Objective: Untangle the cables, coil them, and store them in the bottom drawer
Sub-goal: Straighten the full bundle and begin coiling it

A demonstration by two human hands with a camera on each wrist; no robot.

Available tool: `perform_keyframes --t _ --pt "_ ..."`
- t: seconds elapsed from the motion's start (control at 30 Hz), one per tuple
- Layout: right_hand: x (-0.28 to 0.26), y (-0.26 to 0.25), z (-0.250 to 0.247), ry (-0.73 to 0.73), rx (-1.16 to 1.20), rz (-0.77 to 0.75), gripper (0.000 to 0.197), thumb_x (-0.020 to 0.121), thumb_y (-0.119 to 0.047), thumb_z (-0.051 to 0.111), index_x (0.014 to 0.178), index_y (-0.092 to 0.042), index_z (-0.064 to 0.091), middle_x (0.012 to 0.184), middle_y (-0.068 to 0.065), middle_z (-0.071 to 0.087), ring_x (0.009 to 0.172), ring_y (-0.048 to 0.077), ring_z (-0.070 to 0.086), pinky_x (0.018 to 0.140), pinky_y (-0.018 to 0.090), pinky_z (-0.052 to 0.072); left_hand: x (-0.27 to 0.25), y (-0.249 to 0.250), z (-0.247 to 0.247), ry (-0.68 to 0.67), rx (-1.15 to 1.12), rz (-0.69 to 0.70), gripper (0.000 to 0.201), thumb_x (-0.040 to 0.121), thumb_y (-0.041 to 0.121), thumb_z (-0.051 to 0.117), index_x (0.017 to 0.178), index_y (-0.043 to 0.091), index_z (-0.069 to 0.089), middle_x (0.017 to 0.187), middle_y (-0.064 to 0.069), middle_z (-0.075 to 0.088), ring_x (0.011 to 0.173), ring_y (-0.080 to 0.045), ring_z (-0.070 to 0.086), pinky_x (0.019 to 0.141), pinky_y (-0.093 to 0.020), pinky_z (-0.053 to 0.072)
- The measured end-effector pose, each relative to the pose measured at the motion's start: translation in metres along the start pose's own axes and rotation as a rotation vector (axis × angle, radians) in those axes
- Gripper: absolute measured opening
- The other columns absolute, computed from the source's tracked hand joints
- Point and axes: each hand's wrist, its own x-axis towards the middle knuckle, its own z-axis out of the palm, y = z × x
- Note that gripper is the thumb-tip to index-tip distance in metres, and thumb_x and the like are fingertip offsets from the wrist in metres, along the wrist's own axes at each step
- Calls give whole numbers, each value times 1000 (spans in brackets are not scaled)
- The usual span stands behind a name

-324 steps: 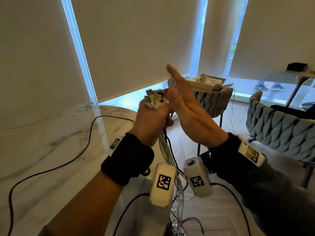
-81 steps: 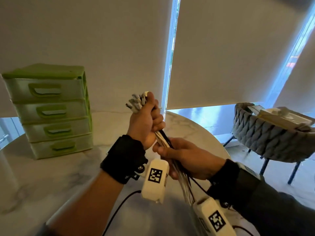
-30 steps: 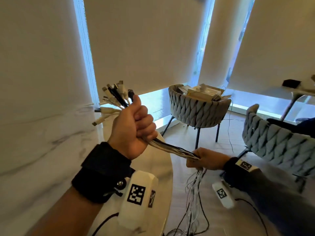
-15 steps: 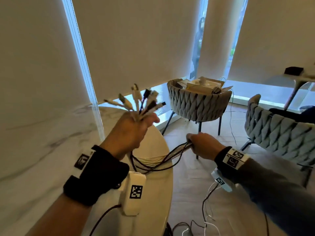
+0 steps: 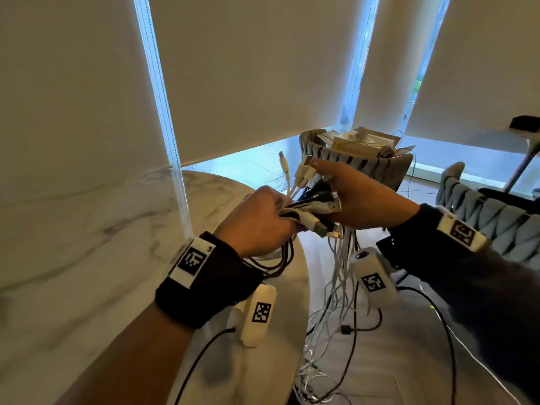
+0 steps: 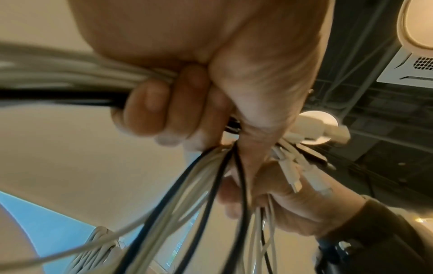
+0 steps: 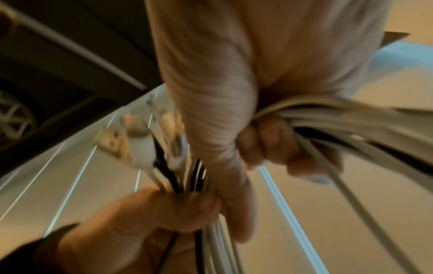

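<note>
— Where are the cables [image 5: 309,206], then?
— Bunched between both hands above the table [image 5: 87,273] edge, plugs fanning up and away, strands hanging floorward.
— Grips?
— Left hand [image 5: 257,220] and right hand [image 5: 368,200] clench the bundle; half a second ago they were apart.

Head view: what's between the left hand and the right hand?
Only the cable bundle: its plug ends fan out between left hand and right hand, both gripping it. Head view shows it.

A round marble table [image 5: 87,258] is seen before drawn roller blinds [image 5: 248,68]. Boxes [image 5: 359,143] are piled on a woven grey chair [image 5: 388,168]; a second woven chair [image 5: 493,220] is set nearby.
</note>
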Motion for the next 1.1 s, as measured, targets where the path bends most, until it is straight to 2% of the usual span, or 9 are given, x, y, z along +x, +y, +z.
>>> perform_keyframes --t 0.13,0.27,0.33,0.43,0.53,0.8,0.93,1.03,1.1 --pt "-6 -8 0 -69 102 15 25 79 -13 76 99 -22 64 87 -11 69 83 2 69 70 13 51 0 1 -13 -2 -2 25 40 85 19 64 47 24 54 40 11 43 41 -5 38 44 -14 29" --pt "-15 13 29 19 381 188 35 80 -25 70 90 8 62 63 21 55 51 27 56 52 21 50 -2 3 -25 90 -89 27 35 88 13 60 53 18 56 36 14 42 38 -3 37 41 -12 28" --pt "-28 34 56 17 442 275 27 91 -20 60 77 3 59 55 21 46 46 23 51 55 29 53 -1 2 -29 169 -223 -6 33 89 13 60 56 14 57 35 13 40 35 -4 36 41 -15 26" --pt "-56 79 103 -80 383 417 37 97 -27 54 66 -8 61 58 17 56 51 16 56 61 31 49 -1 1 -37 272 -482 -75 33 86 25 66 57 14 58 44 7 39 40 -9 30 43 -21 23" --pt "-72 122 131 -221 178 531 46 97 -44 50 64 -15 65 65 -1 65 61 11 60 74 33 49 -2 2 -36 248 -476 -75 36 86 30 66 54 18 59 45 6 41 45 -11 32 45 -23 24" --pt "-54 153 124 -527 -318 623 46 89 -60 48 77 -21 68 86 -2 68 82 16 65 84 37 51 -8 9 -32 165 -382 -6 36 92 22 60 56 15 60 42 10 43 40 -6 34 45 -22 28" --pt "-46 157 93 -47 -157 735 32 95 -42 54 74 -16 55 79 5 60 63 13 55 60 24 44 -10 12 -36 164 -401 22 35 90 27 62 58 11 62 48 1 44 48 -16 35 49 -27 28" --pt "-54 165 68 510 -438 534 17 95 -16 56 82 -6 60 102 17 54 67 15 48 65 22 38 -13 10 -38 120 -396 118 47 80 40 66 76 -6 64 66 -26 48 61 -27 38 58 -35 32" --pt "-63 174 66 712 -583 387 8 88 -7 65 88 1 64 108 22 53 69 22 53 66 26 41 -12 10 -36 64 -326 165 50 72 48 64 80 -2 68 73 -33 53 62 -26 43 60 -36 36"
